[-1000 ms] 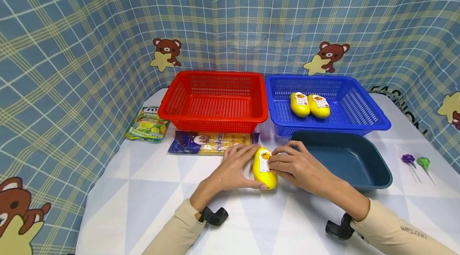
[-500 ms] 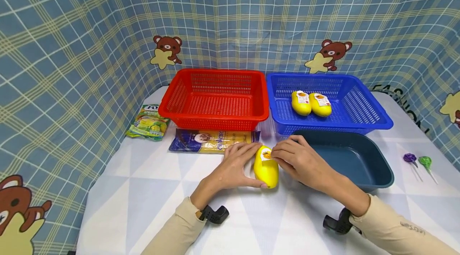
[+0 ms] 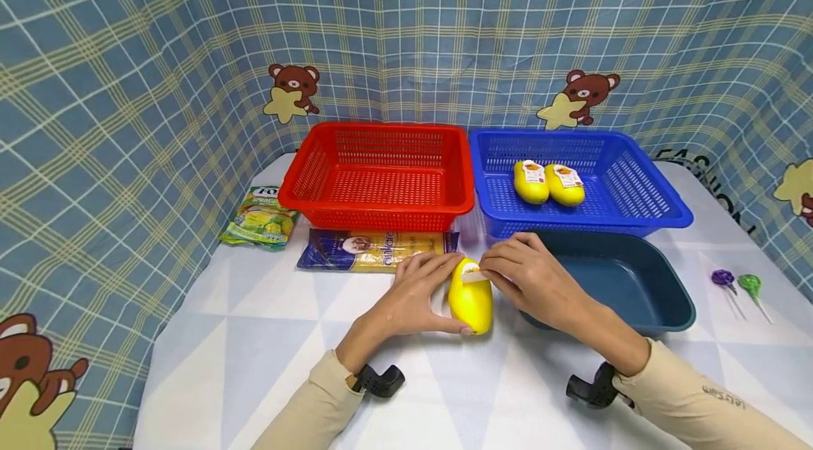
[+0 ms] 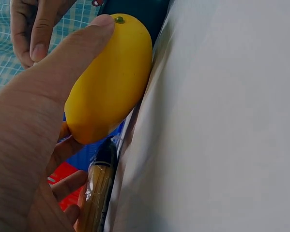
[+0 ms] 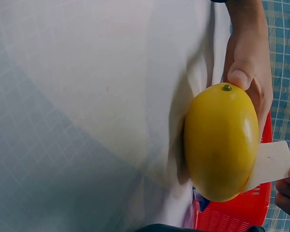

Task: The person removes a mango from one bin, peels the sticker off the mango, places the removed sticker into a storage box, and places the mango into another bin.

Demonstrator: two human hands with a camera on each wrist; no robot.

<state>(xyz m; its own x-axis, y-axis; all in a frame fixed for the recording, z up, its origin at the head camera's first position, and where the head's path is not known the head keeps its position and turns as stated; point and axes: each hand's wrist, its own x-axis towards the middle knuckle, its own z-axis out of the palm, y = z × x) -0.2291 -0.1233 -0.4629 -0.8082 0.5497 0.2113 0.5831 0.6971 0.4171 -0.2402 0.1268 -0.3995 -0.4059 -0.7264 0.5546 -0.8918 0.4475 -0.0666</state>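
The desk (image 3: 254, 337) carries the mango (image 3: 471, 300) just in front of the blue basket (image 3: 660, 214), beside the tub (image 3: 667, 309). Left hand (image 3: 413, 298) curls round the mango, steadying it. Right hand (image 3: 530, 281) pinches the label (image 3: 473, 277), which lay flat earlier and is now partly peeled up.

**Both hands set close together near the table's middle, forearms entering from the near edge**

The left hand (image 3: 416, 295) is held with its fingers extended toward the far edge and the thumb (image 4: 67, 58) stretched out to the right, its tip pressed down in contact. The right hand (image 3: 530, 281) is angled in from the right, fingers curled, with the fingertips (image 5: 286, 191) closed in a pinch. Both forearms are covered by beige sleeves, and a black mount is worn at each wrist.
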